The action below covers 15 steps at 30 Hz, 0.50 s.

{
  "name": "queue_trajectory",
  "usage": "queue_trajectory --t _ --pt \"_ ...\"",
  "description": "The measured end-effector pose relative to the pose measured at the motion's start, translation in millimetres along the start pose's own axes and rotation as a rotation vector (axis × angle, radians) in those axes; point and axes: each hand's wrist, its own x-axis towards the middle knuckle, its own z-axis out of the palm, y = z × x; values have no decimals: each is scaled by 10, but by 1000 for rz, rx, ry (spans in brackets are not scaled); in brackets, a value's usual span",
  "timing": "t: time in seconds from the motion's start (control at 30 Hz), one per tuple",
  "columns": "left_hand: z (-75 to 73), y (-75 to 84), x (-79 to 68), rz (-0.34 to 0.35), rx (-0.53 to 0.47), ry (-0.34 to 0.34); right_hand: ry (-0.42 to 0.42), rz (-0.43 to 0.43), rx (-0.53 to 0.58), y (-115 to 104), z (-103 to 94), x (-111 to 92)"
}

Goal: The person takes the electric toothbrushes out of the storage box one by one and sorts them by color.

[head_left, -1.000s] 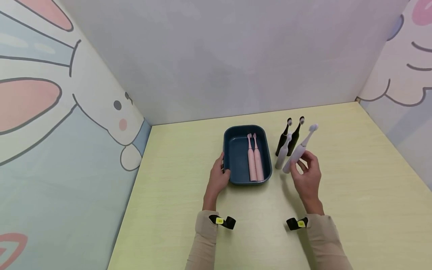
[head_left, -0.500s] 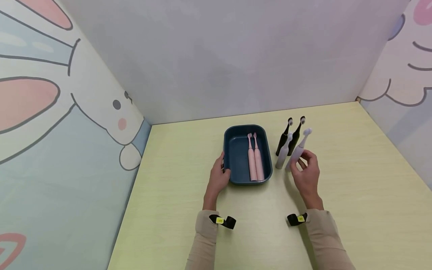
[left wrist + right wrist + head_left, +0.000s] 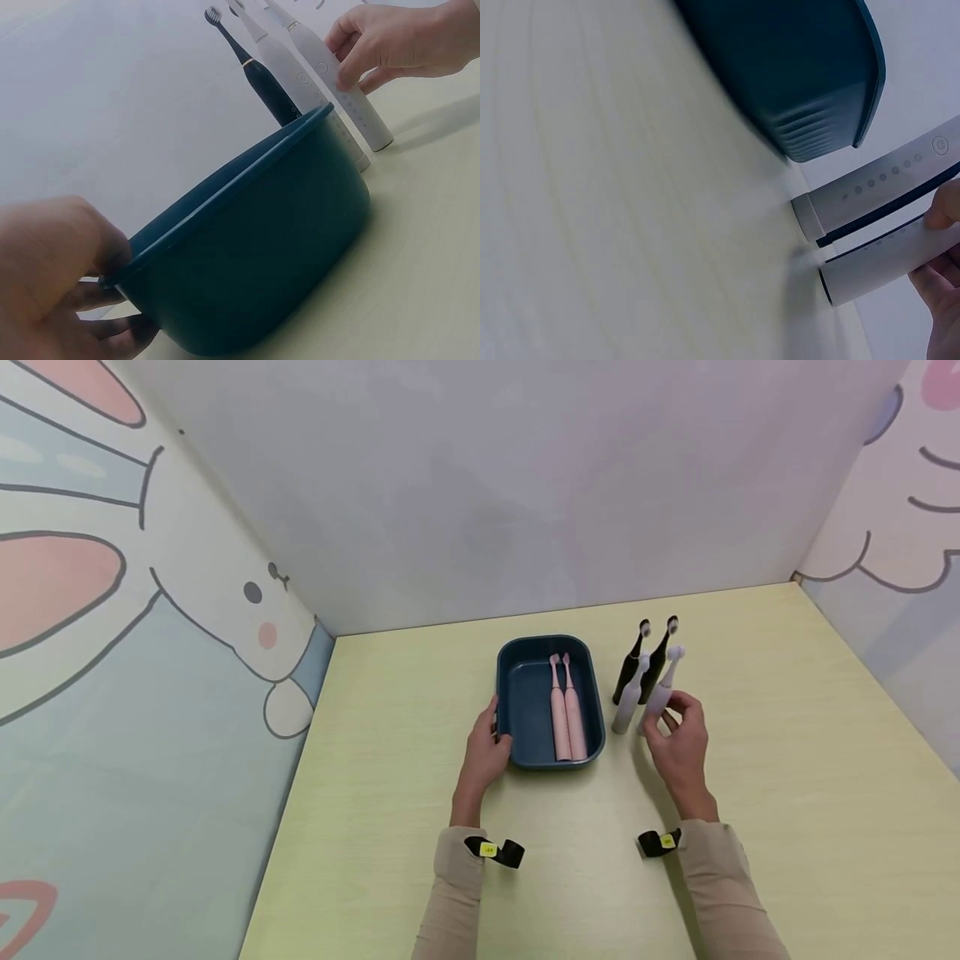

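Observation:
My left hand (image 3: 486, 756) grips the near left rim of a dark teal plastic tub (image 3: 525, 735), thumb at the rim and fingers against the outer wall in the left wrist view. Two pink electric toothbrushes (image 3: 560, 727) lie side by side inside it. To the tub's right, my right hand (image 3: 681, 747) pinches the handle of a white electric toothbrush (image 3: 367, 124), nearly upright, its base close over the table. Just left of it stands a second white electric toothbrush (image 3: 628, 703). Behind these are two upright black electric toothbrushes (image 3: 627, 678), partly hidden.
The pale wood-look table (image 3: 375, 777) meets a plain grey wall (image 3: 487, 527) at the back. Side walls with cartoon drawings (image 3: 217, 593) border it left and right. A black strap with a yellow tag (image 3: 489, 850) is on each wrist.
My right hand has brought the white toothbrush lower and more upright, beside the other white one. My left hand keeps its grip on the tub, which stays in place.

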Motion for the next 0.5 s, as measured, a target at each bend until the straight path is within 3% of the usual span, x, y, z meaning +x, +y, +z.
queue_trajectory --t 0.5 --pt "-3 -8 -9 0 -27 -10 -29 21 -55 11 -28 -22"
